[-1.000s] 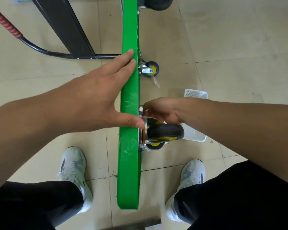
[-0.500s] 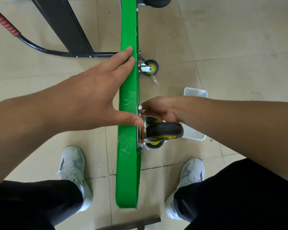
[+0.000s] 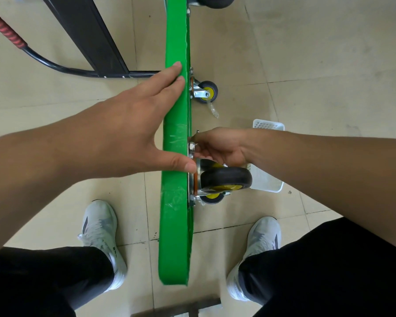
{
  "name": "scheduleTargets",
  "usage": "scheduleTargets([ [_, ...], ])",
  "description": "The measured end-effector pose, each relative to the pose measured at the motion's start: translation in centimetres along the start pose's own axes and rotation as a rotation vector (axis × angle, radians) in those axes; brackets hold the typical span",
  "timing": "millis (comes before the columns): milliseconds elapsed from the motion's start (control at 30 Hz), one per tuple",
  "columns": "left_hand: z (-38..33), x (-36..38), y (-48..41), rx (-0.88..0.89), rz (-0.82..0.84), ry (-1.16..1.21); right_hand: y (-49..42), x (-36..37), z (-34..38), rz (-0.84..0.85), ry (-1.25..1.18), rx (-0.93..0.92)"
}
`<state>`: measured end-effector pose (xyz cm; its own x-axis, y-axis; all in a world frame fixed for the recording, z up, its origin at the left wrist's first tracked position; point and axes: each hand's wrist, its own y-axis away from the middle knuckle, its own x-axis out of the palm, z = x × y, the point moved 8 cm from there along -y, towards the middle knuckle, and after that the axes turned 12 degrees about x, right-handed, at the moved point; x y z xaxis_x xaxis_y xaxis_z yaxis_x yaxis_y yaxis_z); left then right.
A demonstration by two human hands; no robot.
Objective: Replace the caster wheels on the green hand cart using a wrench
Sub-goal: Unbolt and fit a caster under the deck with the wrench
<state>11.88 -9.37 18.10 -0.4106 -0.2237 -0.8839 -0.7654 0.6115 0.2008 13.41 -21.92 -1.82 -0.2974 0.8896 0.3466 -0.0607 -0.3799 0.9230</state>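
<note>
At centre left, the left hand [image 3: 124, 133] lies with straight fingers along the upturned edge of the green plastic cart deck [image 3: 175, 236], which stands on its side down the middle of the frame. Just right of it, the right hand [image 3: 220, 147] pinches a silver hex nut [image 3: 191, 146] above the black rubber caster wheel [image 3: 226, 179]. The nut probably wants squarely threaded fingertip turns while the deck is braced; no wrench shows. A white slotted plastic basket [image 3: 269, 126] sits further right.

Gloss, metal, rubber.
Scuffed glossy plastic is seen on the green cart deck [image 3: 175, 213]; the nut [image 3: 191, 146] and caster bracket [image 3: 199, 170] are shown in bright metal, the wheel [image 3: 226, 178] in matt black rubber.
</note>
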Motion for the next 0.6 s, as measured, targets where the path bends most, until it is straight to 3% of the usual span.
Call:
scheduleTargets([
  [367,-0.3,0.0,0.0,-0.014,0.007,0.020,3.5,0.4,1.9,-0.129,0.256,-0.288],
  [600,-0.2,0.1,0.0,-0.011,0.003,0.012,6.6,1.2,3.4,-0.268,0.444,-0.581],
])
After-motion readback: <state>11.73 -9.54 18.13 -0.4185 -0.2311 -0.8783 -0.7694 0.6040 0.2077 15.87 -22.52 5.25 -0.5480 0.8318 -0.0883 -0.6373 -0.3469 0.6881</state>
